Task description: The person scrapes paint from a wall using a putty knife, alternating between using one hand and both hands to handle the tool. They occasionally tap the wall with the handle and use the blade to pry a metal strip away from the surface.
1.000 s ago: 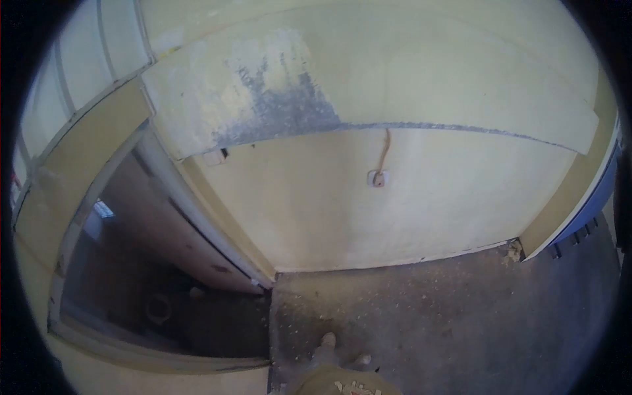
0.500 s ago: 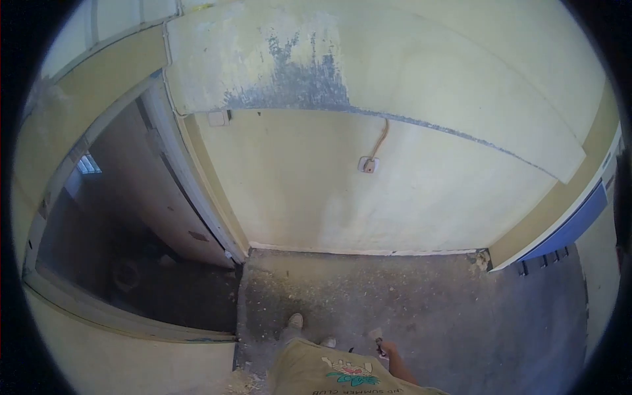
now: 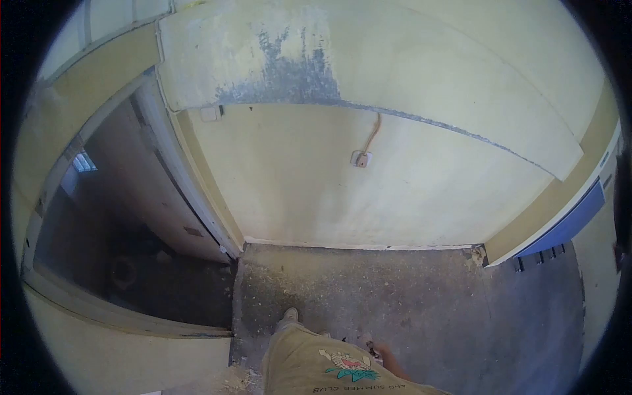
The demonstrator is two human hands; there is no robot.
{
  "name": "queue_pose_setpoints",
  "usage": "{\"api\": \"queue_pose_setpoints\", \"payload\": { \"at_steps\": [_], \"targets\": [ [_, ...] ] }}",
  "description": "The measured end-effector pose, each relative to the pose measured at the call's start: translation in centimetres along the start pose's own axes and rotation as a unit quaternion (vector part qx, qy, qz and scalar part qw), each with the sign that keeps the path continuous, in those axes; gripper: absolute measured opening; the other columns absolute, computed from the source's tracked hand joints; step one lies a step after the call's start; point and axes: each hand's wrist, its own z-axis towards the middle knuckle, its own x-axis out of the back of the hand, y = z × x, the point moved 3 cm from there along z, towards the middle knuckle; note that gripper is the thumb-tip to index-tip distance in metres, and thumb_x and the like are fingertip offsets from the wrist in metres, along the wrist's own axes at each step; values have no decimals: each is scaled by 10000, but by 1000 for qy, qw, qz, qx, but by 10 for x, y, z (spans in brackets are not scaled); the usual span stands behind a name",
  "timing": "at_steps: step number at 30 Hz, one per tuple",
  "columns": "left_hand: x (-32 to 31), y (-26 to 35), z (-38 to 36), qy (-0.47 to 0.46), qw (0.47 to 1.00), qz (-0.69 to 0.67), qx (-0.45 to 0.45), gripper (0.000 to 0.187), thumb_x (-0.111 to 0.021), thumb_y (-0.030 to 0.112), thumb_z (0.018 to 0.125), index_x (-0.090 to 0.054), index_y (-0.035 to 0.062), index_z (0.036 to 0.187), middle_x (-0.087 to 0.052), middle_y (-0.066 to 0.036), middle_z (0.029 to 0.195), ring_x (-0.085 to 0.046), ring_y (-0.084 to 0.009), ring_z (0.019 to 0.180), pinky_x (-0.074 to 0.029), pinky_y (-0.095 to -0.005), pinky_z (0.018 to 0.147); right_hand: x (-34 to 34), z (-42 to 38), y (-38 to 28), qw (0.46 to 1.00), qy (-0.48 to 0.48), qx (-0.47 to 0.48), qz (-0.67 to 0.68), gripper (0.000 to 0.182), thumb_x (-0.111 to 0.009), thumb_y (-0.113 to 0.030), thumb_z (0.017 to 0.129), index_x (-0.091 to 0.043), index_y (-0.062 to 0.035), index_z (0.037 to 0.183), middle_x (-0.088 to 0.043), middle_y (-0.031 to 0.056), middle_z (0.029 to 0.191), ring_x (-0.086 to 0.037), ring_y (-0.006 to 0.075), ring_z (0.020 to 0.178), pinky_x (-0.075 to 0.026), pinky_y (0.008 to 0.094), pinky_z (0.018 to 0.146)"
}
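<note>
My right hand [image 3: 384, 355] hangs low at the right side of my body, closed around the dark handle of what looks like a scraper [image 3: 370, 346]. Its pale, flat end points away from me over the floor, small and partly blurred. My left hand is out of the picture. Below me the front of my tan printed shirt [image 3: 316, 362] fills the bottom middle, with one shoe [image 3: 291, 314] showing beyond it on the floor. Ahead stands a cream wall [image 3: 296, 178] with a stripped grey-blue patch [image 3: 293, 76] in its upper, paler layer.
A dark doorway [image 3: 171, 283] opens on the left, framed in worn wood. Paint flakes litter the concrete floor [image 3: 395, 296], thickest near the wall. A socket [image 3: 361, 158] with a loose cable and a switch [image 3: 210, 113] sit on the wall. A blue panel [image 3: 566, 224] stands at the right.
The wall and doorway have shifted slightly left and up in view. My right hand with the scraper has drawn closer to my body, now partly behind the shirt.
</note>
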Motion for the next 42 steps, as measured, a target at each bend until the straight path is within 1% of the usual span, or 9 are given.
{"api": "queue_pose_setpoints", "payload": {
  "at_steps": [4, 22, 24, 29, 32, 37, 39, 40, 42],
  "targets": [
    [8, 3, 10, 5, 1000, 20, -13, 261, -645, 272, 760, -711, 43, 867, -692, -177, 895, -663, -336, 812, -521, -463, 709, 3, 22, 22, 997, -22, -41, -54, 212, -574, -221, 892, -607, -97, 724, -561, 29, 645, -486, 140, 514, -359, 324, 452],
    [63, 2, 19, 16, 994, 101, -41, 247, -640, 268, 757, -708, 44, 835, -687, -189, 893, -656, -367, 803, -520, -480, 698, 50, 141, 110, 948, -37, 233, -214, 230, -617, -257, 862, -685, -48, 796, -644, 60, 692, -595, 158, 573, -430, 361, 474],
    [73, -2, 22, 17, 992, 114, -45, 246, -639, 268, 757, -707, 44, 831, -687, -190, 893, -656, -370, 802, -520, -482, 697, 2, 72, 5, 980, 95, 65, -163, 410, -643, -414, 857, -644, -27, 722, -623, 89, 656, -569, 168, 524, -409, 371, 432],
    [75, -35, 38, 14, 987, 150, -48, 242, -638, 267, 756, -707, 44, 822, -685, -193, 892, -654, -379, 800, -520, -487, 694, -33, -79, -172, 963, 29, 265, 44, 193, -657, -210, 860, -650, -18, 881, -614, 75, 640, -595, 165, 536, -458, 305, 485],
    [93, -71, 46, 9, 981, 186, -47, 241, -637, 266, 755, -706, 44, 817, -684, -195, 892, -653, -384, 798, -520, -490, 692, -56, -121, -253, 911, -104, 363, 167, 271, -596, -111, 893, -538, 3, 1131, -656, 105, 796, -637, 180, 631, -498, 307, 522],
    [124, -146, 80, -5, 968, 246, -58, 238, -635, 265, 754, -705, 45, 808, -683, -198, 891, -651, -393, 796, -519, -495, 689, -93, -245, -381, 867, -152, 433, 194, 311, -586, -108, 899, -483, 1, 1172, -639, 115, 820, -626, 178, 597, -485, 300, 492],
    [231, -142, 145, 269, 957, 106, -6, 219, -603, 230, 826, -666, 22, 850, -681, -162, 833, -657, -308, 739, -520, -418, 666, -107, -267, -420, 823, -215, 499, 167, 373, -586, -102, 900, -444, -23, 1236, -605, 93, 790, -594, 168, 550, -466, 307, 461],
    [340, -50, 116, 258, 925, -270, 65, 232, -585, 218, 894, -650, 6, 962, -671, -92, 851, -633, -188, 748, -512, -345, 704, -113, -284, -438, 819, -212, 503, 175, 373, -586, -102, 900, -444, -23, 1236, -605, 93, 790, -594, 168, 550, -466, 307, 461],
    [473, 69, 111, 316, 834, -444, -89, 247, -526, 174, 960, -634, -45, 999, -671, -98, 897, -629, -161, 823, -498, -296, 720, -128, -320, -472, 794, -203, 552, 152, 429, -571, -80, 905, -408, -55, 1301, -564, 70, 740, -553, 139, 516, -439, 297, 429]
  ]
}}
